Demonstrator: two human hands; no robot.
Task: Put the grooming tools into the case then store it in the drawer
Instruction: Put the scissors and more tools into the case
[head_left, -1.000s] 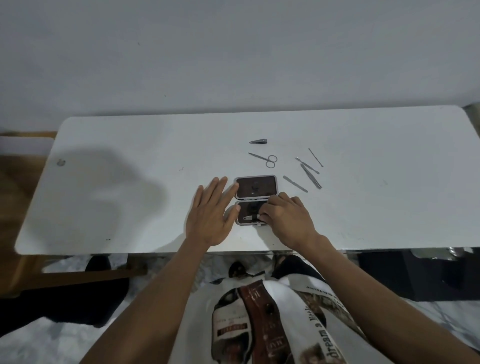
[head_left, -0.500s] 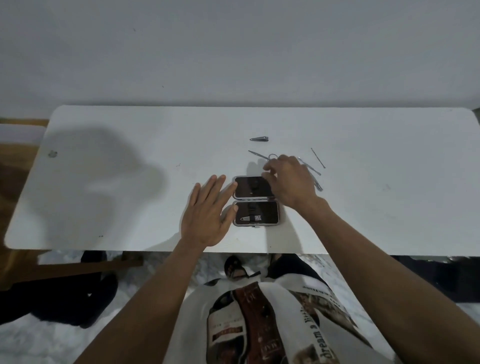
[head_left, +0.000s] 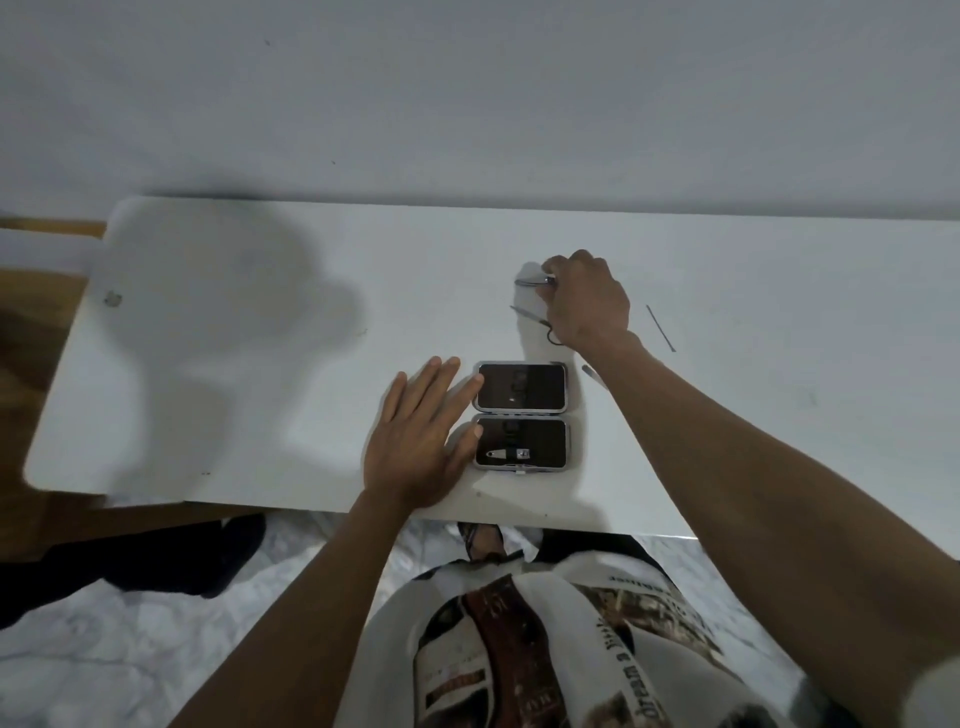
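An open dark-lined grooming case (head_left: 522, 415) lies flat near the table's front edge, with a small nail clipper (head_left: 509, 454) seated in its near half. My left hand (head_left: 421, 441) rests flat with fingers spread, touching the case's left side. My right hand (head_left: 584, 301) is farther back, its fingers pinching the end of a small metal clipper-like tool (head_left: 535, 281). Small scissors (head_left: 535, 325) lie just under that hand, partly hidden. A thin metal pick (head_left: 661, 328) lies to the right, and the tip of another tool (head_left: 589, 371) shows beside my right forearm.
The white table (head_left: 260, 364) runs along a grey wall. A wooden surface (head_left: 31, 312) sits past the table's left end. My patterned shirt (head_left: 519, 649) and a pale floor show below the table's front edge.
My right hand left the case's near half, passed over the scissors and reached back to the small tool at the rear, closing on it. My left hand stayed by the case.
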